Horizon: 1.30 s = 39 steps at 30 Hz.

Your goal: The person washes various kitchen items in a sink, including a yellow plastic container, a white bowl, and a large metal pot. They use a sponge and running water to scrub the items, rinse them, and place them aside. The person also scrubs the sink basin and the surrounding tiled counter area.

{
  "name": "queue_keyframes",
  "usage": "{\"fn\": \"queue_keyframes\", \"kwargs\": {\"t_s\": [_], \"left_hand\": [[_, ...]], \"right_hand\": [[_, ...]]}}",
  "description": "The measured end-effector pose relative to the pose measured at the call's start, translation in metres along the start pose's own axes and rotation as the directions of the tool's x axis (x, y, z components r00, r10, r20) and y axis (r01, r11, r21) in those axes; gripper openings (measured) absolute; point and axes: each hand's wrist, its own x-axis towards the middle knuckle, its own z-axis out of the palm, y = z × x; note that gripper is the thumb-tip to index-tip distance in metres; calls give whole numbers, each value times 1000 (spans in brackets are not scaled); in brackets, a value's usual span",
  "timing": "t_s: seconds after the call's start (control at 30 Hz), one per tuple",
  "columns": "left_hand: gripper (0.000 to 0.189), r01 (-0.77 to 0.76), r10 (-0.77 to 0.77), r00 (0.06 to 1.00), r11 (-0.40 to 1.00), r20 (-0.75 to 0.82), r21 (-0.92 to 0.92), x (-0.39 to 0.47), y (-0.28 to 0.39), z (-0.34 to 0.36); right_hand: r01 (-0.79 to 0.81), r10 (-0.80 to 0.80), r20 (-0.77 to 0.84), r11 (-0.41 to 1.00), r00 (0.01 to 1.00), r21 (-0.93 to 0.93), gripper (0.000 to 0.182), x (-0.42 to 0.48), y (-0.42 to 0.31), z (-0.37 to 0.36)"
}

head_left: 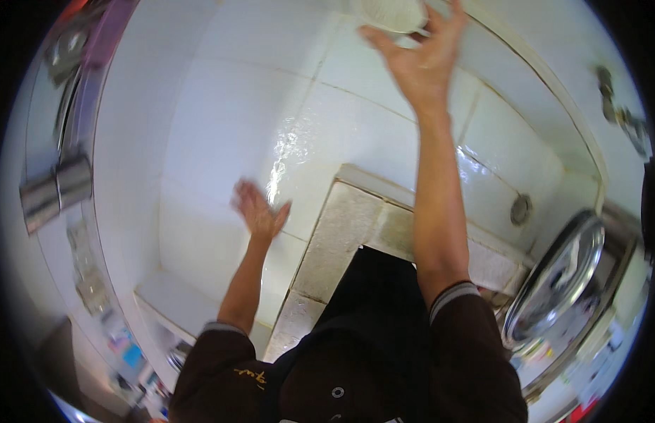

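My right hand is stretched to the top of the view, at a cream-white bowl cut off by the picture's edge. The thumb lies by the bowl's near rim and some fingers curl at its right side; one finger points away. My left hand, blurred and with thumb apart, holds nothing. It is over the wet white tiles of a wide tiled basin. I cannot tell whether it touches them.
A stone-like tiled ledge juts into the basin before me. The drain is at right, a metal tap beyond it. A shiny round metal lid or pan leans at the right. Metal containers and glassware line the left shelf.
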Motion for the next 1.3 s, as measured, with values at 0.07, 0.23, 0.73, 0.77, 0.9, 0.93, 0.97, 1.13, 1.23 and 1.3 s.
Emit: {"fn": "queue_keyframes", "kwargs": {"t_s": [0.07, 0.23, 0.73, 0.77, 0.9, 0.93, 0.97, 1.13, 1.23, 1.3], "left_hand": [[115, -172, 176, 981, 984, -79, 54, 48, 23, -1], [108, -450, 439, 887, 892, -139, -50, 133, 109, -12], [56, -317, 7, 870, 773, -492, -550, 118, 81, -17], [61, -29, -232, 871, 856, -434, -516, 81, 34, -7], [65, 793, -760, 460, 585, -460, -172, -123, -142, 67], [67, 892, -823, 377, 447, -425, -74, -171, -164, 72], [68, 954, -899, 225, 281, -376, -103, -212, -183, 82], [75, 973, -926, 135, 192, -352, -130, -171, -185, 64], [77, 750, -740, 556, 643, -380, -155, -69, -205, 32], [79, 726, -722, 582, 668, -373, -160, 9, -204, 15]], "right_hand": [[-102, 102, 9, 994, 995, 23, 112, 5, -10, -1], [-137, 137, -10, 982, 991, -128, 114, 7, -4, -14], [-135, 149, 67, 974, 987, -182, 96, -1, 4, -3], [-138, 152, 80, 978, 985, -156, 98, -1, 6, -2], [-158, 172, 43, 960, 984, -232, 101, 3, 7, -3], [-199, 209, 34, 961, 977, -194, 101, 2, 2, -2], [-208, 218, 40, 963, 975, -172, 100, 0, 1, 1], [-119, 127, 36, 977, 991, -177, 94, -4, 12, -4], [-80, 89, 52, 985, 995, -151, 90, -5, 10, 0], [-43, 52, 69, 990, 996, -133, 90, -8, 10, 7]]}}
